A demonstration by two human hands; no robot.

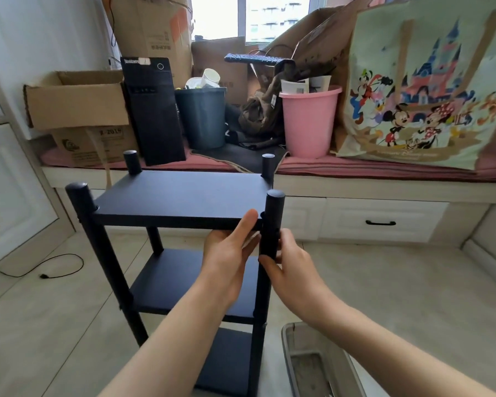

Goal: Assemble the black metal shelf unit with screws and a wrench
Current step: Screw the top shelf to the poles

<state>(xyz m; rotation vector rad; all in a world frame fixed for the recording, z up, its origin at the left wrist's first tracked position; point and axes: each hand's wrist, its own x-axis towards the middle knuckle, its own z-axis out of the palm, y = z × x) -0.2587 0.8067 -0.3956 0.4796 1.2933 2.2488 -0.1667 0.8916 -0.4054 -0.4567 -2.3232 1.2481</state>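
The black metal shelf unit [178, 196] stands upright on the tiled floor with three boards and four round posts. My left hand [229, 253] reaches under the top board's front edge, its thumb lying straight up against that edge beside the near right post [273, 222]. My right hand [292, 270] grips that post just below the top board, thumb on the near side, fingers hidden behind it. No screw or wrench shows in either hand.
A grey plastic tray [318, 365] lies on the floor at the lower right. Behind the shelf a window bench holds cardboard boxes [80, 104], a black computer tower [152, 110], a dark bin [204, 118], a pink bucket [309, 121] and a cartoon bag [421, 90]. A cable [55, 267] trails left.
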